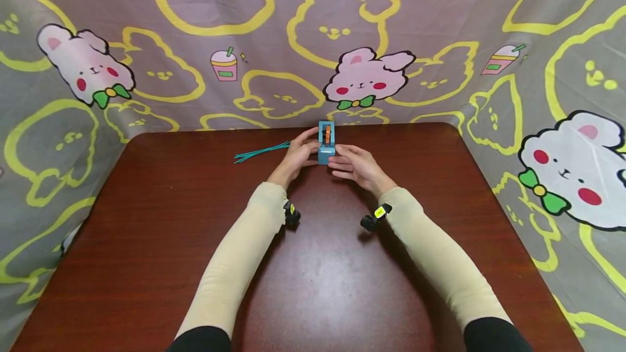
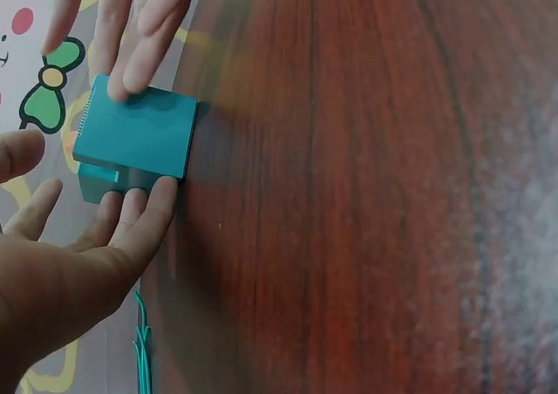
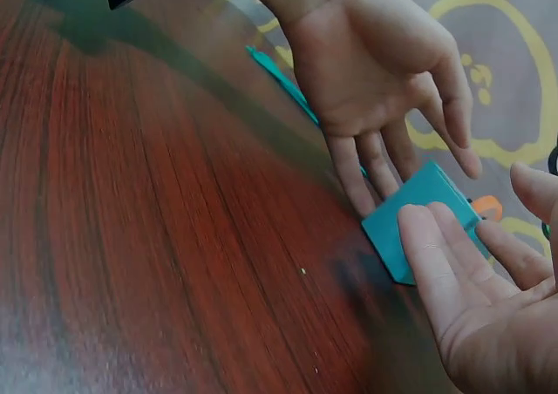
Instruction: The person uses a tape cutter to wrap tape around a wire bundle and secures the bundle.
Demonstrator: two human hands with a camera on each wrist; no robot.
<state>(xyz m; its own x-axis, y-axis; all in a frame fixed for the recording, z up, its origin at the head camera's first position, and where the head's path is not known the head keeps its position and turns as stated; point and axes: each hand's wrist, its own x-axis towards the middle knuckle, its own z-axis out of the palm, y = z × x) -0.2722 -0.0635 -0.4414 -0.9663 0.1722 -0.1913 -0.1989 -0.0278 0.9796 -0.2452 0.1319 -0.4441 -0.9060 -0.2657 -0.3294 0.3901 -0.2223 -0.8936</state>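
Head view: we found the teal dispenser at upper centre, near the far edge of the worktop, between the left hand and right hand. An orange insert showed in it. We judged that a forward push could run it into the cloth or off that edge.

Left wrist view: at upper left, both hands' fingers lay fairly straight against the dispenser, none curled round it; uneven pressure might twist it.

Right wrist view: dispenser at lower right; grip force, we could not tell. Lifting on light contact risked a slip. Green sticks ran partly behind the left hand; a sideways sweep could scatter them.
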